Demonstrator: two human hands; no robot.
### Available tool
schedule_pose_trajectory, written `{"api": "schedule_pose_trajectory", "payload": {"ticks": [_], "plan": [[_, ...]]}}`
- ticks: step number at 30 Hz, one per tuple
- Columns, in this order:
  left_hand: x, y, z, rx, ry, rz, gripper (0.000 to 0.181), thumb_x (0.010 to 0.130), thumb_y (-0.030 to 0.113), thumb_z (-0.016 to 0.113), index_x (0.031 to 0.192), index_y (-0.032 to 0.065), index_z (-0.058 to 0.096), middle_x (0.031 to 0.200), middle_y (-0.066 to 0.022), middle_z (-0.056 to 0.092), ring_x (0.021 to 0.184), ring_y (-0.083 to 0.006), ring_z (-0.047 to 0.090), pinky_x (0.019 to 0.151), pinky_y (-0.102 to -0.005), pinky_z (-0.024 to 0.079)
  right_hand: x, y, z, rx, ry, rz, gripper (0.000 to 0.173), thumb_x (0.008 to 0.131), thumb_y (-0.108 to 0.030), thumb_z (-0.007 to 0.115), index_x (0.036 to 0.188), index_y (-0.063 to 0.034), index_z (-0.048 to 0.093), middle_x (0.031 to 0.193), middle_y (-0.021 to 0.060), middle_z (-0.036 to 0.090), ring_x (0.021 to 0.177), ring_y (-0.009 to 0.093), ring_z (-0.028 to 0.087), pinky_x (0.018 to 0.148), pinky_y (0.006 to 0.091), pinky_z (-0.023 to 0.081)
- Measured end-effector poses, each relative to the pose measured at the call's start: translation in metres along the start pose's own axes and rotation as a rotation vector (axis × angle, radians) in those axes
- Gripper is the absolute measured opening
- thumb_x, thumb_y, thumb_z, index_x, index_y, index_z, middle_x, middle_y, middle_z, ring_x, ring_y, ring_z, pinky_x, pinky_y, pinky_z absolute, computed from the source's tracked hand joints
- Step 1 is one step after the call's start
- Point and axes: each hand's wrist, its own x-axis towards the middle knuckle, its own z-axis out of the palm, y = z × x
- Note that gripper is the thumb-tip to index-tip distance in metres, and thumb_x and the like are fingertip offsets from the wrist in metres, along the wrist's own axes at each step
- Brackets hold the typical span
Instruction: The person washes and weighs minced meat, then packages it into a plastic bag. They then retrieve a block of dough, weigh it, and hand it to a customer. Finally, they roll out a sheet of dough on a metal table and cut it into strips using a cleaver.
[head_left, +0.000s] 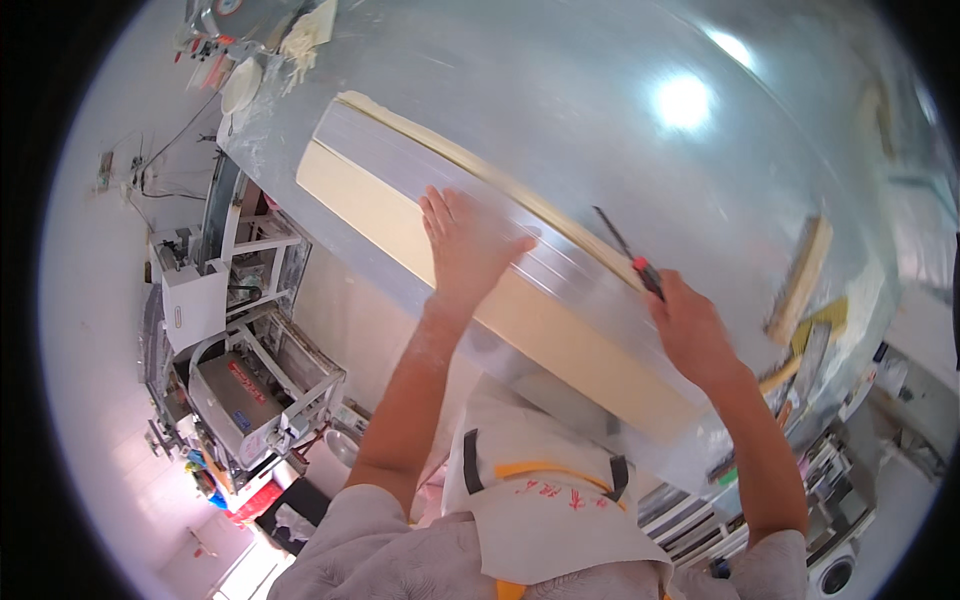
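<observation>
A long pale sheet of dough (375, 206) lies slantwise along the near side of the metal work table (555, 97). On top of it rests a flat, shiny metal straightedge or plate (397, 161). My left hand (469, 240) presses on this plate with its fingers and thumb spread. A narrow dough strip (450, 150) shows along the plate's far edge. My right hand (686, 322) grips a thin-bladed knife with a red and black handle (643, 271) by that far edge, its blade pointing up and away. Whether the blade touches the dough is unclear.
A wooden-backed brush (802, 281) lies at the right, with a yellow scraper (832, 322) and other tools beside it. Dough scraps (304, 41) and a white bowl (241, 86) sit at the table's upper left. A metal machine (240, 405) stands at the left below table level.
</observation>
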Motion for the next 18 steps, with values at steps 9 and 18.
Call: {"api": "schedule_pose_trajectory", "payload": {"ticks": [9,18], "plan": [[0.081,-0.076,-0.036,-0.127,-0.144,-0.009,0.146,0.061,0.05,0.1,0.156,-0.0219,0.016,0.164,-0.0448,0.015,0.157,-0.0585,0.013,0.129,-0.0587,0.019,0.32,-0.256,0.101,-0.219,-0.036,-0.417,0.019,0.104,-0.018,0.057,0.106,0.0003,0.056,0.096,0.0229,0.073,0.089,0.04,0.074,0.078,0.0487,0.058],[0.083,-0.079,-0.034,-0.117,-0.104,-0.08,0.143,0.062,0.041,0.101,0.154,-0.025,0.014,0.163,-0.0453,0.014,0.156,-0.0576,0.017,0.129,-0.0583,0.024,0.428,-0.354,0.157,-0.36,-0.078,-0.397,0.028,0.093,-0.006,0.065,0.12,0.0014,0.064,0.11,0.0198,0.076,0.107,0.037,0.075,0.091,0.0433,0.059]]}}
